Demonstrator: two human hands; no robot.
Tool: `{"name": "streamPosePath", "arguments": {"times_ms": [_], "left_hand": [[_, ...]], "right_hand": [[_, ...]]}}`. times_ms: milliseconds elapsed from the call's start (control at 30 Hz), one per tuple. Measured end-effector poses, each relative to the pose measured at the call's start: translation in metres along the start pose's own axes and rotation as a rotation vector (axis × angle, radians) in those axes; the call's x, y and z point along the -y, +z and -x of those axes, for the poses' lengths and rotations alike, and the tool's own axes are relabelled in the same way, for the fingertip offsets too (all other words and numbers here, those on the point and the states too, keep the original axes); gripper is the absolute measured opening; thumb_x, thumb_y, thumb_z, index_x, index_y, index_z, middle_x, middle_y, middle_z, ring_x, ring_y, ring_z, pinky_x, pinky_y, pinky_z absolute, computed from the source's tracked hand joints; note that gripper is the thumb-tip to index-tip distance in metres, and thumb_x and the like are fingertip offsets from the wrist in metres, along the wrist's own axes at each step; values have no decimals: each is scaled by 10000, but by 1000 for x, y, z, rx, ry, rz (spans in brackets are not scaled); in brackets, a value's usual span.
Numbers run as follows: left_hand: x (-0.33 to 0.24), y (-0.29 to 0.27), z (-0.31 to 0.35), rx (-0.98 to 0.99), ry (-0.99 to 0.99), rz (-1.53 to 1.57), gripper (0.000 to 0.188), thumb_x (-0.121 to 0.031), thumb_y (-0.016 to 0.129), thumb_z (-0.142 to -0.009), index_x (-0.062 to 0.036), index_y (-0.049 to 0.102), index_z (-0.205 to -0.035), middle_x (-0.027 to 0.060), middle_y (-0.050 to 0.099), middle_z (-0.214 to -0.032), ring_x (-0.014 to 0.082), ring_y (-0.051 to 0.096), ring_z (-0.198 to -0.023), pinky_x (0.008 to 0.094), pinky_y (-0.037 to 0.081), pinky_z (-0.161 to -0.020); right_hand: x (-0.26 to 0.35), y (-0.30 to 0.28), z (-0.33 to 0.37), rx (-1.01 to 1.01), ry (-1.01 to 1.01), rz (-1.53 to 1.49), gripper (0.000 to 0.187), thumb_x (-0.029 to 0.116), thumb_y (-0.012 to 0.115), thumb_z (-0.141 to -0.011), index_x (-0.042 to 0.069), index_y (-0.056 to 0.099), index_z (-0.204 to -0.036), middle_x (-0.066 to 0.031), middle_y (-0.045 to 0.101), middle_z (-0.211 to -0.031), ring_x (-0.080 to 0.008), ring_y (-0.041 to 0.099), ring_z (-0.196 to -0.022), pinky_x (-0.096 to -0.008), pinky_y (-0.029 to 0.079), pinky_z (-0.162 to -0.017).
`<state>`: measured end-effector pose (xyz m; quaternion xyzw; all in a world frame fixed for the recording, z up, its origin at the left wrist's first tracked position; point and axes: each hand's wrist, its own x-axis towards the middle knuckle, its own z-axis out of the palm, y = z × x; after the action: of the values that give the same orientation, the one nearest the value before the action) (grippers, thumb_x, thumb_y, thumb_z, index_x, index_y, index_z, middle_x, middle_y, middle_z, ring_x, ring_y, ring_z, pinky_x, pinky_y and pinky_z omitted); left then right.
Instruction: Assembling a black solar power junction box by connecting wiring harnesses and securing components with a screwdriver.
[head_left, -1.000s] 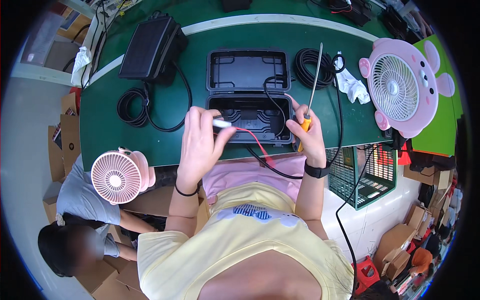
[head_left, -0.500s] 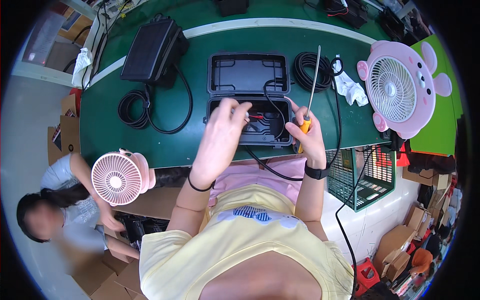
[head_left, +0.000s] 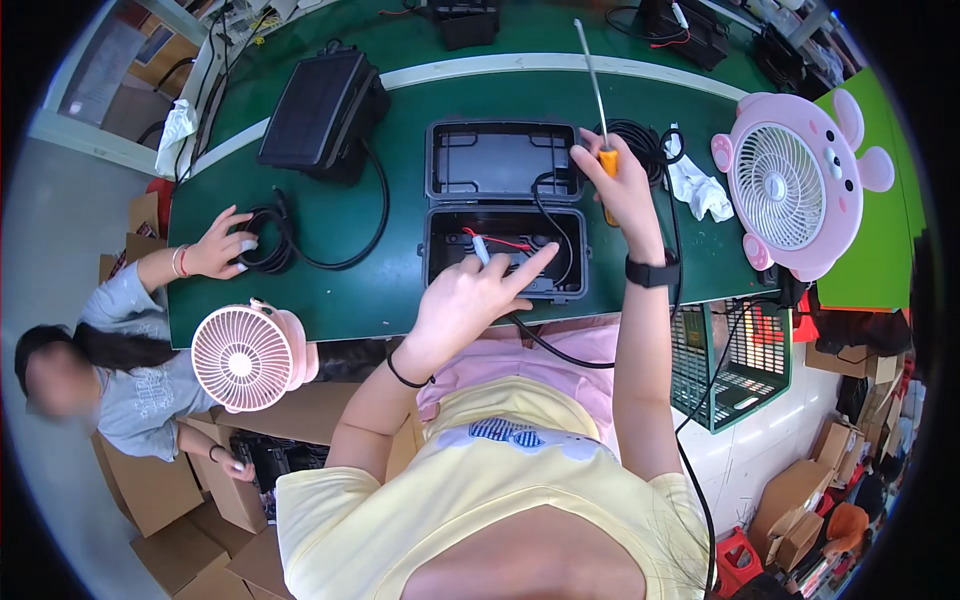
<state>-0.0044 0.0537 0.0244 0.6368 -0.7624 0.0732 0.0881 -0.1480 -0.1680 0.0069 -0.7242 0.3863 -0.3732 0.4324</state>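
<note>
An open grey plastic box (head_left: 430, 250) lies on the green workbench, its lid (head_left: 500, 160) tipped back toward the far side. At the near part of the box, my left hand (head_left: 470, 303) is closed on a small white connector (head_left: 480, 248) with thin red wires (head_left: 510, 241) running from it; one finger points out to the right. My right hand (head_left: 625, 195) is beside the lid's right edge, wrapped round the yellow handle of a long screwdriver (head_left: 592, 75), whose shaft points up and away. A black cable (head_left: 550, 344) leaves the box's near side.
Coiled black cable (head_left: 640, 140), white tissue (head_left: 700, 188) and a pink fan (head_left: 775, 185) lie right. At left are a dark panelled box (head_left: 315, 110), a small fan (head_left: 240, 362) and a co-worker's hand (head_left: 215, 247) on another cable coil. A green crate (head_left: 730, 370) stands below the edge.
My right hand has moved up and away with the screwdriver, to beside the lid. My left hand has come nearer to me, showing the white connector. The co-worker has reached onto the cable coil.
</note>
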Motion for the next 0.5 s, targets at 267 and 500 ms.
{"name": "streamPosePath", "arguments": {"times_ms": [267, 500], "left_hand": [[-1, 4, 2, 18, -62, 70, 583, -447, 765, -759, -149, 595, -1230, 20, 617, -698, 187, 645, -658, 289, 530, -557], [-2, -6, -31, 163, -210, 84, 517, -445, 760, -779, -91, 613, -1126, 92, 670, -774, 242, 702, -695, 329, 558, -574]], "right_hand": [[35, -6, 11, 99, -189, -440, 355, -37, 718, -849, 111, 395, -863, -176, 645, -1297, -51, 592, -831, -176, 440, -601], [46, -2, 44, 6, -376, -413, 373, -190, 659, -766, 95, 431, -841, -87, 712, -924, -263, 644, -1150, -463, 411, -1122]]}}
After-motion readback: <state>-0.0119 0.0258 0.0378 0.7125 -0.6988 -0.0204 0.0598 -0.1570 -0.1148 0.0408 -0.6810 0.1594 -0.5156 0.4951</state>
